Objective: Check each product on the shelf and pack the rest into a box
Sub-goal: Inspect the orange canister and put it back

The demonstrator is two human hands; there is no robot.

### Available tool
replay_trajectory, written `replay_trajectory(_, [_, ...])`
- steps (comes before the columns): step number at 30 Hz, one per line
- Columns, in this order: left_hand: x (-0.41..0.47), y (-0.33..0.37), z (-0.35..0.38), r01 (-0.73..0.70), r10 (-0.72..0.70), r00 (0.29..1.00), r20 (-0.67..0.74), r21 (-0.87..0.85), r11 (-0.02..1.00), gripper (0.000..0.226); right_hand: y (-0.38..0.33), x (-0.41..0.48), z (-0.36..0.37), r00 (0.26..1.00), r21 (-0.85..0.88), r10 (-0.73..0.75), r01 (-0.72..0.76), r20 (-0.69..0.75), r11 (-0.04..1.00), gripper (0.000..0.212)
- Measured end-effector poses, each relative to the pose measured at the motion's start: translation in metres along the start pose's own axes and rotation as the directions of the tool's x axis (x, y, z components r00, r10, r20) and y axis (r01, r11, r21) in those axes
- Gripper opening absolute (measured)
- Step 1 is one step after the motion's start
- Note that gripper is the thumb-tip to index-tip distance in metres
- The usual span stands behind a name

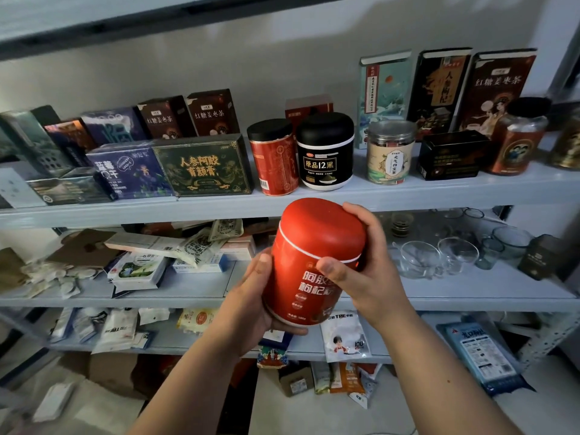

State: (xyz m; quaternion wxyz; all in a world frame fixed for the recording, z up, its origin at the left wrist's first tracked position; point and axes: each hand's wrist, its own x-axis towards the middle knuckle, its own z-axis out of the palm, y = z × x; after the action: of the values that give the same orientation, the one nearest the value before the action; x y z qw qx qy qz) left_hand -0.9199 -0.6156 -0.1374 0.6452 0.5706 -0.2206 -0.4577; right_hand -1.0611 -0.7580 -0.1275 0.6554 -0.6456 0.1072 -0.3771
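Jar [314,262] sits between both hands, in front of the shelving and clear of it, touching nothing else. Its long axis runs nearly upright, with the lid [323,227] up and tipped slightly away to the right, the base down toward the person, and the printed label facing the camera.

The left hand [251,306] is at the low end. Its palm lies against the jar's left side and its fingers curl under the base, so it appears to carry the weight. The right hand [367,271] is at the high end, with its thumb pressed across the front just under the white ring and its fingers wrapped round the back of the lid.

The shelf [408,196] edge lies just above and beyond the grip, and the black jar [325,152] stands almost straight over the lid.

This looks like the checking step. Turning the jar about its long axis would probably fall to the right hand while the left steadies the base. Putting it back means lifting it up and forward. No packing box can be clearly made out; the cardboard low to the left of the grip may be one.
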Motion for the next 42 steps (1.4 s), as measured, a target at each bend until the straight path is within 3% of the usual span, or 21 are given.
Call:
replay_trajectory(3, [-0.004, 0.005, 0.001, -0.049, 0.043, 0.997, 0.063, 0.095, 0.994, 0.11, -0.005, 0.005, 0.003, 1.0, -0.108, -0.008, 0.008, 0.0, 0.994, 0.078])
replay_trajectory(8, [-0.001, 0.013, -0.002, -0.129, 0.125, 0.991, 0.048, 0.072, 0.989, 0.11, -0.024, 0.023, 0.007, 0.996, -0.231, 0.041, -0.02, 0.085, 0.973, 0.088])
replay_trajectory(12, [0.001, 0.032, -0.01, -0.297, 0.301, 0.953, -0.008, 0.148, 0.943, 0.114, -0.055, 0.041, 0.008, 0.983, -0.444, 0.077, 0.006, 0.168, 0.896, 0.089])
replay_trajectory(16, [0.0, 0.059, -0.023, -0.454, 0.544, 0.838, -0.048, 0.491, 0.743, 0.118, -0.089, 0.061, 0.016, 0.958, -0.563, 0.058, 0.117, 0.282, 0.818, 0.111])
replay_trajectory(19, [-0.004, 0.085, -0.029, -0.518, 0.69, 0.723, 0.031, 0.685, 0.512, 0.117, -0.116, 0.075, 0.023, 0.922, -0.605, 0.039, 0.221, 0.385, 0.765, 0.123])
replay_trajectory(22, [-0.005, 0.12, -0.037, -0.544, 0.78, 0.612, 0.132, 0.786, 0.294, 0.116, -0.137, 0.09, 0.034, 0.901, -0.652, -0.046, 0.347, 0.432, 0.674, 0.122])
replay_trajectory(25, [0.005, 0.154, -0.045, -0.537, 0.825, 0.54, 0.165, 0.823, 0.187, 0.114, -0.145, 0.11, 0.047, 0.876, -0.661, -0.21, 0.468, 0.434, 0.586, 0.116])
replay_trajectory(32, [0.051, 0.215, -0.058, -0.315, 0.811, 0.555, 0.185, 0.949, 0.0, 0.123, -0.143, 0.169, 0.074, 0.831, -0.749, -0.38, 0.541, 0.406, 0.383, 0.112])
replay_trajectory(35, [0.076, 0.234, -0.07, -0.184, 0.802, 0.571, 0.176, 0.979, -0.083, 0.116, -0.142, 0.198, 0.089, 0.835, -0.791, -0.35, 0.53, 0.425, 0.305, 0.111])
replay_trajectory(42, [0.128, 0.261, -0.102, -0.027, 0.706, 0.699, 0.11, 0.992, -0.127, 0.103, -0.131, 0.263, 0.112, 0.865, -0.87, -0.221, 0.48, 0.45, 0.109, 0.107])
